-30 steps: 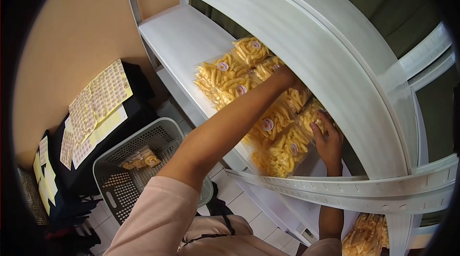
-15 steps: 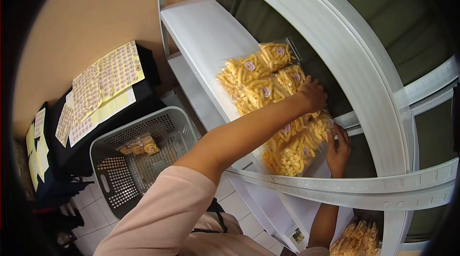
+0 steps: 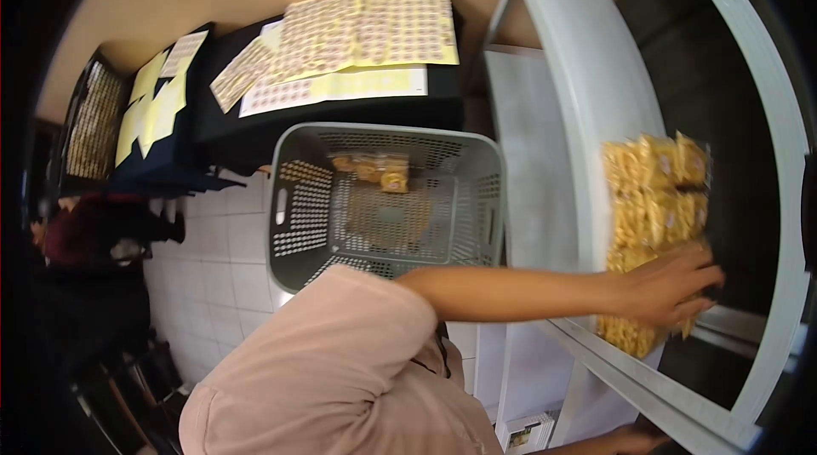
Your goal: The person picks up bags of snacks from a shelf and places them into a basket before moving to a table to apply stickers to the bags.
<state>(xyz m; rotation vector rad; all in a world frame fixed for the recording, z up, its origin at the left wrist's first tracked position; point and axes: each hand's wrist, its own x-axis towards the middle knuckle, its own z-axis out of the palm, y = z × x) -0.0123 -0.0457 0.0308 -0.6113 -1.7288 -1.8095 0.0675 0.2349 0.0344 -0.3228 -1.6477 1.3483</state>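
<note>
Clear bags of yellow stick snacks [image 3: 634, 221] lie packed in rows on the white shelf, some with small round labels. My left hand [image 3: 672, 286] rests over the near end of these bags, its fingers stretched out and apart, slightly blurred. My right hand [image 3: 634, 440] is low at the bottom right, below the shelf's front bar. It is dark and smeared, so its fingers cannot be made out. A grey perforated basket [image 3: 387, 133] stands left of the shelf, with a few snack bags [image 3: 387, 172] inside.
Yellow and white sheets of round stickers [image 3: 366, 29] cover part of a black-draped table [image 3: 217, 127] behind the basket. The shelf's metal frame [image 3: 651, 387] crosses near my hands. A person in dark red [image 3: 89, 229] is at the far left.
The view has swung left, shifting the shelf and bags rightward and bringing the basket to the middle. My right hand has come away from the bags to a lower position; my left stays over them.
</note>
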